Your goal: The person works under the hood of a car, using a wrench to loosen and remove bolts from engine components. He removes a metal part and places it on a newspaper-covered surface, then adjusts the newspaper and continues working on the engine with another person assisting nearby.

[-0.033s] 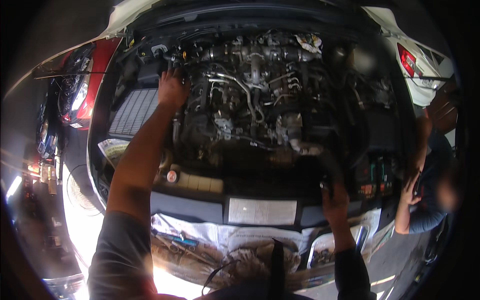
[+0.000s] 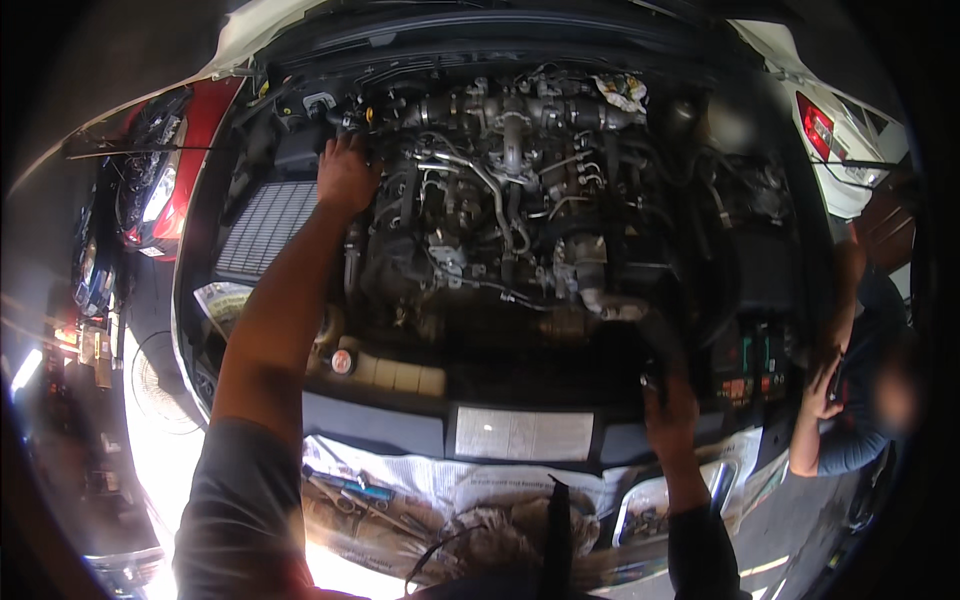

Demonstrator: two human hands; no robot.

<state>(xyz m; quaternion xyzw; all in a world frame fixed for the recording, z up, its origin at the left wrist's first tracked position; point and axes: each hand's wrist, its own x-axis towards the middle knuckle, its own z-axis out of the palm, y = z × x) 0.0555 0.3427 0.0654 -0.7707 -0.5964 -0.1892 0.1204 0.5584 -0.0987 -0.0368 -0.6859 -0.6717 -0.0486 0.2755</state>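
I monitor through the head view. The large grey-and-black metal engine (image 2: pixel 512 145) lies mid-bay, between the two bare hands. The left hand (image 2: pixel 347 172) rests at the engine's far left edge, fingers bent down among dark fittings; I cannot tell whether it is clamped on anything. The right hand (image 2: pixel 675 400) is at the engine's near right corner, beside a small dark shiny object (image 2: pixel 650 381); shadow prevents me from confirming a grip.

Hazards, in my judgement:
1. If the object is loose or poorly held, it could drop into the dark gap on the engine's near side.
2. Weight on the left hand could strain a hose or connector hidden beneath it.
3. The crumpled white-and-yellow wad (image 2: pixel 622 92) at the engine's far right could slip among the pipes if nudged.
4. A co-worker's hand (image 2: pixel 824 385), well right of the engine, could be bumped by a sudden sideways reach.

Compared with the earlier frame, the bay's near edge sits slightly lower in view, probably from head tilt. Both hands keep their places relative to the engine.
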